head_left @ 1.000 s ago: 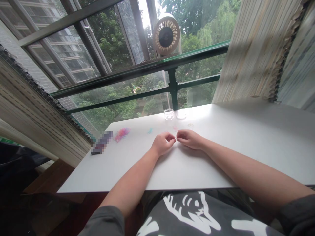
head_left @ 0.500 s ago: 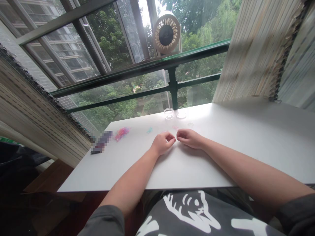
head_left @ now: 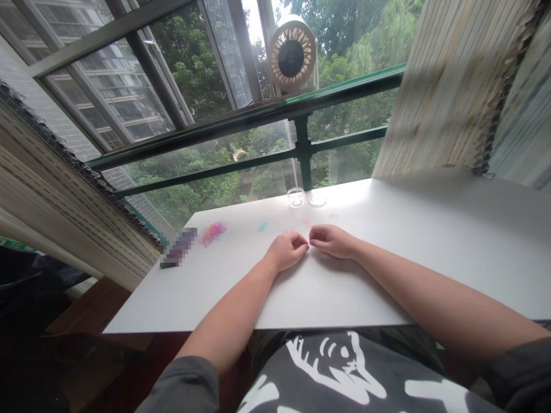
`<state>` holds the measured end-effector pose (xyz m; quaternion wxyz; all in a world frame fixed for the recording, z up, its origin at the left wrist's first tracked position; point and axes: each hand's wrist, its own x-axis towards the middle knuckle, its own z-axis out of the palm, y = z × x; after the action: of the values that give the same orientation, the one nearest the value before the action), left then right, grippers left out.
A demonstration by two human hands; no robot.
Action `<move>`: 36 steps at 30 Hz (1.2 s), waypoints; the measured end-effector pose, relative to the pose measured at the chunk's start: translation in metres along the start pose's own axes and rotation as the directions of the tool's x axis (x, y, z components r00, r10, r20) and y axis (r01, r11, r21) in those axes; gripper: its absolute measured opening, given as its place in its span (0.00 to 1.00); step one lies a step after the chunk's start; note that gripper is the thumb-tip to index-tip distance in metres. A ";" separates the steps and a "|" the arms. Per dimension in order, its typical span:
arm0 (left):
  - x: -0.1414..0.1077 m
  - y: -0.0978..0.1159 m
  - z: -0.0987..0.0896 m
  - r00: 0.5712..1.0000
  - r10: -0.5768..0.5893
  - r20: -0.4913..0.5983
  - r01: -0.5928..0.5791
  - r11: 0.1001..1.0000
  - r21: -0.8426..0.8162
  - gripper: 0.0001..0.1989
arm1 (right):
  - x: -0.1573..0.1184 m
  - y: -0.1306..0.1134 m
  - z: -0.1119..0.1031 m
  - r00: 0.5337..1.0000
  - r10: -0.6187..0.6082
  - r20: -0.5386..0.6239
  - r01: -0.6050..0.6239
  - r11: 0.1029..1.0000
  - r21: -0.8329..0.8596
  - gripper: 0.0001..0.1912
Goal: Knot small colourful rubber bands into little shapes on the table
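Observation:
Over the middle of the white table (head_left: pixel 206 292), my left hand (head_left: pixel 287 251) and my right hand (head_left: pixel 331 241) are close together, fingertips nearly meeting. Each hand is closed in a pinch; whatever lies between the fingers is too small to make out. Just beyond the hands are small pink pieces (head_left: pixel 307 222) and a small clear piece (head_left: pixel 334 216). A small teal piece (head_left: pixel 262 226) lies to the left, and farther left is a pile of pink, red and purple pieces (head_left: pixel 214 232).
A clear round container (head_left: pixel 295 198) and a clear round lid (head_left: pixel 318 199) stand at the table's back edge. A blurred dark object (head_left: pixel 178 248) lies at the left edge. A round fan (head_left: pixel 291 57) sits above the green railing (head_left: pixel 303 150).
The view has shifted very slightly. Both hands keep nearly the same place and pinched pose.

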<state>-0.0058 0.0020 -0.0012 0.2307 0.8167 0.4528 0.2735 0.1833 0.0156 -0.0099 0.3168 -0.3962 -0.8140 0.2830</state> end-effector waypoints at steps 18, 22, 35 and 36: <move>0.001 -0.004 0.000 0.997 0.002 0.074 -0.003 1.000 0.013 0.10 | 0.000 -0.001 -0.001 0.999 0.028 0.026 -0.027 1.000 -0.005 0.05; 0.001 -0.003 -0.001 0.996 0.000 0.090 -0.001 1.000 0.010 0.10 | 0.001 0.001 -0.001 1.000 0.009 0.024 -0.009 1.000 -0.001 0.06; 0.000 -0.003 -0.001 0.996 0.015 0.087 -0.017 1.000 0.018 0.10 | -0.001 -0.001 -0.001 1.000 0.013 0.012 -0.013 1.000 0.009 0.05; 0.000 -0.003 -0.001 0.996 0.017 0.084 -0.018 1.000 0.018 0.09 | -0.001 0.000 -0.001 1.000 0.012 0.011 -0.012 1.000 0.007 0.05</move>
<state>-0.0080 0.0035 -0.0027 0.2395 0.8335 0.4381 0.2368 0.1840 0.0151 -0.0095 0.3121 -0.3983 -0.8123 0.2899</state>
